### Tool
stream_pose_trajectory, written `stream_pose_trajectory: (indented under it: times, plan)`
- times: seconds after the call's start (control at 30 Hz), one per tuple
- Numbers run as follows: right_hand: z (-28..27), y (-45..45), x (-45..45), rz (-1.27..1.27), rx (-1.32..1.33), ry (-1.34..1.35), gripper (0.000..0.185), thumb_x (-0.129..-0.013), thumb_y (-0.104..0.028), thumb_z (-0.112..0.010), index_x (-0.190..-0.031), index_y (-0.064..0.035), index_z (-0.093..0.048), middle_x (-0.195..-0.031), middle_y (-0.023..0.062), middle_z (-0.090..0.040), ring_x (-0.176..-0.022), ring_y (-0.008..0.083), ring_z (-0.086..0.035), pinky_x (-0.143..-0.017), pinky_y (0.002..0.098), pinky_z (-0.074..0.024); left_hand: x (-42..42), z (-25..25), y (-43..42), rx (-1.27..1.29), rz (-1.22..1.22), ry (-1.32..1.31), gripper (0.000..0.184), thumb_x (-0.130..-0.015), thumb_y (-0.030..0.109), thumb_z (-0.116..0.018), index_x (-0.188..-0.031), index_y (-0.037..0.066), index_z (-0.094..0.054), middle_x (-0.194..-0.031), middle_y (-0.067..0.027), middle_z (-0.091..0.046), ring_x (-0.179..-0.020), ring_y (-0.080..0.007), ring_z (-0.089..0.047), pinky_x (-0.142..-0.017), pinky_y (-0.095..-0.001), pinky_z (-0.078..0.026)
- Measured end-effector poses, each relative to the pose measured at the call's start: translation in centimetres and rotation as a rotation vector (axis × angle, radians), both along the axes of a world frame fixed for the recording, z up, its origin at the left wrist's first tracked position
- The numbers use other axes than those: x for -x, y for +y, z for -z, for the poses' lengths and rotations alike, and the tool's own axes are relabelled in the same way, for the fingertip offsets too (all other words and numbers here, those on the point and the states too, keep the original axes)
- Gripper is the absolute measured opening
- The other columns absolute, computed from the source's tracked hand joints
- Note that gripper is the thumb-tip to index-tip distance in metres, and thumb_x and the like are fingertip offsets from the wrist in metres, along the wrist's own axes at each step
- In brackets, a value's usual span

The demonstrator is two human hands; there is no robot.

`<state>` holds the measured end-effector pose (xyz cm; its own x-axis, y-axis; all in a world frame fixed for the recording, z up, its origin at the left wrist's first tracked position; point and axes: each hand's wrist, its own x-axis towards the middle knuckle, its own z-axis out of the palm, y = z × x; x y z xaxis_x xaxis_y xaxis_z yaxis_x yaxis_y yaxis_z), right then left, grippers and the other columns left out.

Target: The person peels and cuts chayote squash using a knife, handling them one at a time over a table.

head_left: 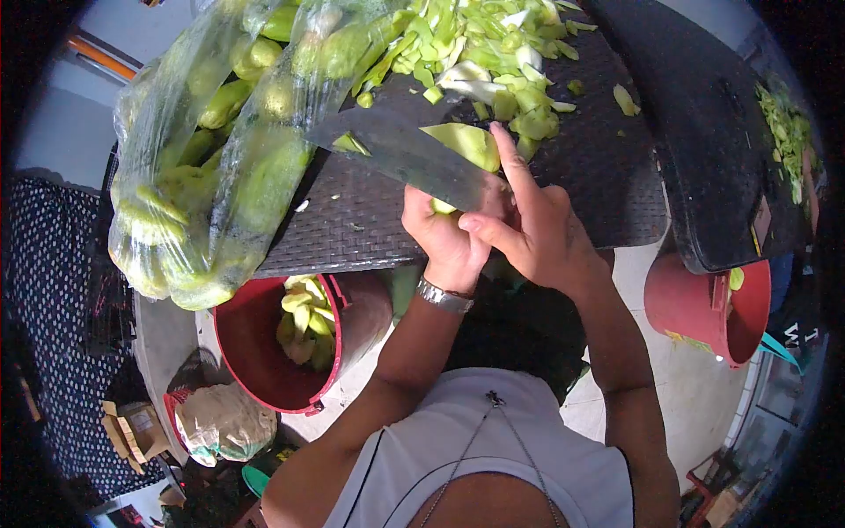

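Note:
My left hand [447, 233], with a metal watch on the wrist, is closed around a peeled pale-green mango [468, 144], whose upper part shows beyond the blade. The right hand [547, 227] grips a wide-bladed knife [414, 165]; its handle is hidden in my fingers. That blade lies across the fruit and points to the left, with a small green sliver [350, 143] stuck to it. My right index finger stretches along the fruit's side. Just beyond both hands, green peels and cut pieces [475, 53] are heaped on the dark woven table [607, 189].
A clear plastic bag of green mangoes [264, 158] hangs over the table's left edge. Below it, a red bucket [255, 352] holds pale pieces. Another red bucket [748, 308] stands at right, under a black surface [704, 150] with more scraps. A wrapped sack [220, 422] sits lower left.

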<state>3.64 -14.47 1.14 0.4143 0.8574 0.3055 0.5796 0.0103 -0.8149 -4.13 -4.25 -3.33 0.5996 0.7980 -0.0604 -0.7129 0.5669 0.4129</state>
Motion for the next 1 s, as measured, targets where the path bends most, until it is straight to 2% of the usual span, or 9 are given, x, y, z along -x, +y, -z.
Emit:
stream_pose_trajectory:
  times: [0.07, 0.17, 0.3, 0.37, 0.6, 0.73, 0.87, 0.9, 1.0]
  plan:
    - [0.2, 0.0, -0.1, -0.003, 0.020, 0.005, 0.093, -0.090, -0.040, -0.077, -0.155, 0.0046, -0.027, -0.074, 0.0254, -0.067, -0.070, 0.0430, -0.072, -0.060, 0.0462, -0.0546, 0.5, 0.8, 0.6, -0.062, 0.164, -0.234, 0.048, -0.097, 0.044, -0.048, -0.122, 0.005, -0.060, -0.110, -0.0123, -0.068, -0.097, -0.0280, -0.068, -0.080, -0.0409, -0.057]
    - [0.2, 0.0, -0.5, 0.007, 0.060, -0.006, 0.090, -0.091, -0.039, -0.076, -0.156, 0.0023, -0.029, -0.074, 0.0253, -0.067, -0.070, 0.0424, -0.072, -0.060, 0.0458, -0.0547, -0.1, -0.5, -0.3, 0.009, 0.000, -0.065, 0.051, -0.094, 0.043, -0.053, -0.125, 0.003, -0.060, -0.113, -0.0126, -0.068, -0.102, -0.0274, -0.067, -0.089, -0.0417, -0.055]
    - [0.9, 0.0, -0.7, -0.019, -0.030, -0.020, 0.081, -0.093, -0.038, -0.073, -0.155, -0.0023, -0.035, -0.075, 0.0256, -0.065, -0.071, 0.0419, -0.072, -0.061, 0.0451, -0.0549, 0.5, 0.3, 0.3, -0.101, 0.097, -0.128, 0.054, -0.088, 0.039, -0.060, -0.128, 0.003, -0.057, -0.117, -0.0136, -0.067, -0.107, -0.0281, -0.065, -0.096, -0.0424, -0.052]
    - [0.7, 0.1, -1.3, -0.003, 0.015, 0.003, 0.077, -0.094, -0.041, -0.072, -0.152, -0.0017, -0.040, -0.072, 0.0214, -0.066, -0.063, 0.0344, -0.071, -0.056, 0.0403, -0.0529, 0.7, 0.1, 0.3, -0.091, 0.140, -0.192, 0.051, -0.084, 0.032, -0.065, -0.125, 0.004, -0.055, -0.115, -0.0139, -0.065, -0.107, -0.0297, -0.065, -0.099, -0.0417, -0.051]
    - [-1.6, 0.6, -5.7, -0.100, 0.280, 0.945, 0.078, -0.098, -0.062, -0.057, -0.141, 0.0028, -0.050, -0.064, 0.0041, -0.061, -0.047, 0.0056, -0.052, -0.043, 0.0259, -0.0384, -0.5, -0.4, 1.2, -0.079, 0.051, -0.235, 0.049, -0.085, 0.032, -0.069, -0.124, 0.004, -0.059, -0.119, -0.0139, -0.067, -0.114, -0.0286, -0.062, -0.108, -0.0434, -0.044]
    - [-1.3, 3.3, -7.2, 0.398, 0.389, 0.277, 0.080, -0.097, -0.066, -0.053, -0.148, -0.0042, -0.048, -0.058, 0.0047, -0.058, -0.041, 0.0118, -0.049, -0.043, 0.0283, -0.0419, -0.3, -1.4, 2.1, -0.023, 0.029, 0.115, 0.043, -0.093, 0.035, -0.064, -0.124, 0.006, -0.062, -0.118, -0.0109, -0.069, -0.109, -0.0301, -0.065, -0.089, -0.0466, -0.052]
    - [-1.6, 2.1, -4.5, 0.269, 0.137, 0.212, 0.073, -0.096, -0.047, -0.068, -0.150, -0.0038, -0.044, -0.066, 0.0114, -0.065, -0.049, 0.0148, -0.058, -0.049, 0.0319, -0.0460, -0.2, -1.4, 2.7, 0.075, 0.160, 0.075, 0.042, -0.097, 0.034, -0.061, -0.125, 0.003, -0.060, -0.121, -0.0133, -0.068, -0.113, -0.0335, -0.064, -0.096, -0.0541, -0.051]
    - [-0.9, 1.7, -4.2, 0.174, 0.119, 0.061, 0.083, -0.092, -0.043, -0.074, -0.149, 0.0052, -0.037, -0.083, 0.0249, -0.071, -0.073, 0.0352, -0.075, -0.063, 0.0438, -0.0576, -0.1, -1.1, 2.8, 0.116, 0.162, 0.026, 0.041, -0.100, 0.033, -0.056, -0.126, 0.002, -0.059, -0.121, -0.0150, -0.067, -0.114, -0.0330, -0.064, -0.100, -0.0522, -0.052]
    - [-0.4, 0.2, -1.2, 0.020, 0.017, -0.069, 0.081, -0.093, -0.029, -0.075, -0.156, -0.0015, -0.031, -0.071, 0.0209, -0.066, -0.060, 0.0276, -0.071, -0.058, 0.0372, -0.0524, 0.2, -0.6, 1.9, 0.043, 0.096, 0.104, 0.038, -0.102, 0.032, -0.050, -0.125, 0.003, -0.059, -0.119, -0.0152, -0.068, -0.109, -0.0306, -0.066, -0.096, -0.0462, -0.054]
